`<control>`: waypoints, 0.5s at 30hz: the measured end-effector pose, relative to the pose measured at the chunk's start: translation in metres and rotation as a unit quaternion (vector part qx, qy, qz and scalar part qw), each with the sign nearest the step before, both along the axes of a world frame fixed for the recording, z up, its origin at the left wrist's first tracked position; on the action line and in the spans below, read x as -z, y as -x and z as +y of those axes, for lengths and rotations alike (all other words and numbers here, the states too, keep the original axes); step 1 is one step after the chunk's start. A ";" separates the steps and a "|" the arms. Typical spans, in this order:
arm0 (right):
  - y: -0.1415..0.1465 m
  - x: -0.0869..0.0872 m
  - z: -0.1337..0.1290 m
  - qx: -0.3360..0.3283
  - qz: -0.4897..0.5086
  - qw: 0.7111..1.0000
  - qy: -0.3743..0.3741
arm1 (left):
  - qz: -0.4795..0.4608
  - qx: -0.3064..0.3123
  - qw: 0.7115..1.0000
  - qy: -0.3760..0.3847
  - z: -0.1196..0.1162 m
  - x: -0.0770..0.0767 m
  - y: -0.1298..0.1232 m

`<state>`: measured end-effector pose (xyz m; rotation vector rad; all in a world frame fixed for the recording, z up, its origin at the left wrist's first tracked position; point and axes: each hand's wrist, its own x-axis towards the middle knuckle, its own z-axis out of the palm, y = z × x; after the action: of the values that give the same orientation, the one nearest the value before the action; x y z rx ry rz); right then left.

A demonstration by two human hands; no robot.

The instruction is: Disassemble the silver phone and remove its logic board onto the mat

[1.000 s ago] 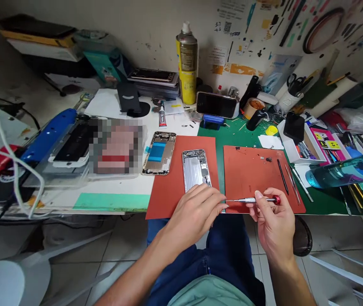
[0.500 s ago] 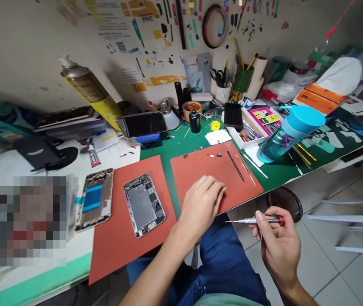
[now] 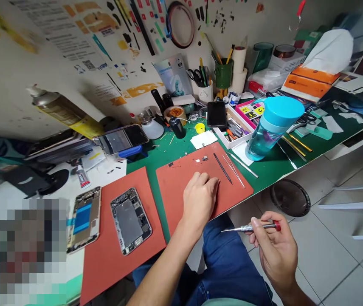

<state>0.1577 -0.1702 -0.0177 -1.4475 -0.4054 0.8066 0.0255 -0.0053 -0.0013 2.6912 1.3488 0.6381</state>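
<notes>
My left hand rests over the right-hand red mat, fingers curled and pinched together. Anything between its fingertips is too small or hidden to make out. Just beyond the fingertips lie a black spudger-like stick and thin metal tweezers. Past the knuckles are small phone parts. In my right hand, off the mat's front edge, is a slim screwdriver with a red cap, its tip pointing left. An opened phone body lies on the left red mat, beside another phone housing with blue strips.
A blue water bottle stands at the right of the green desk mat. Behind are a tool tray, a propped phone and a black bottle. A spray can leans at left. A dark bin is on the floor.
The view has tilted and swung right, so the desk appears shifted left. My left hand's fingers have curled more and come nearer the black stick. The screwdriver stays in my right hand.
</notes>
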 end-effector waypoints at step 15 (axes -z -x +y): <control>-0.035 -0.006 0.002 0.015 -0.065 0.996 -0.065 | -0.064 0.023 0.996 -0.062 -0.022 -0.031 0.062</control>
<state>0.1929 -0.1685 -0.0122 -1.3849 -0.5245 0.6529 -0.0365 -0.0270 0.0296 2.7116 1.2524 0.9024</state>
